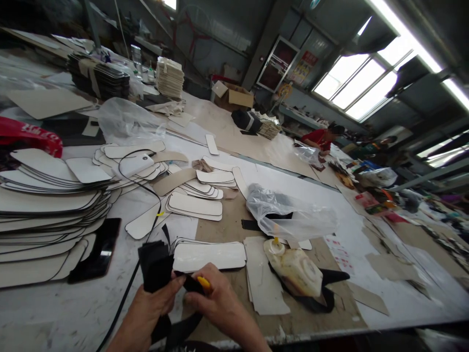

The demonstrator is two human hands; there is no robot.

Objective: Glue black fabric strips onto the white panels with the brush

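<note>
My left hand [161,299] is closed around a folded bundle of black strap [156,266] at the bottom centre. Close beside it, my right hand [212,296] is closed on a small tool with a yellow handle [204,282] and touches the black strap between both hands. The tool's blade cannot be made out. Loose black strap hangs below my hands. Just beyond them lies a stack of white oblong pieces with dark edges [208,255]. More such pieces [196,204] lie further back.
Large stacks of curved white pieces [44,200] and a black phone [100,252] are on the left, with a black cord [134,274] nearby. A plastic bag [293,215], grey sheets [266,276] and a yellowed container [298,269] sit right. A person in red [318,138] is far back.
</note>
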